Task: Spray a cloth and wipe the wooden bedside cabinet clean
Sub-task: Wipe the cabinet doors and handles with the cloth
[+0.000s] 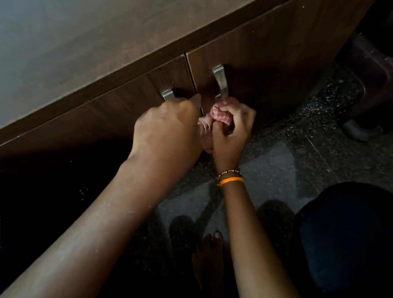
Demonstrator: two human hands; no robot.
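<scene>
Cloth (221,114) in right hand (231,130)

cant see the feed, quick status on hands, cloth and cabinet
Left hand grips left metal door handle. Right hand holds bunched pink cloth at right metal handle of dark wooden cabinet. Nothing in the way.

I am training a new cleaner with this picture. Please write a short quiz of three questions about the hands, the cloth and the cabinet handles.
1. True or false: the right hand grips a pink cloth.
2. Which handle does the left hand cover?
A. left door handle
B. right door handle
C. neither
3. Fill in: the cloth is bunched at the lower end of the ____ door handle.

Key: 1 true; 2 A; 3 right.
</scene>
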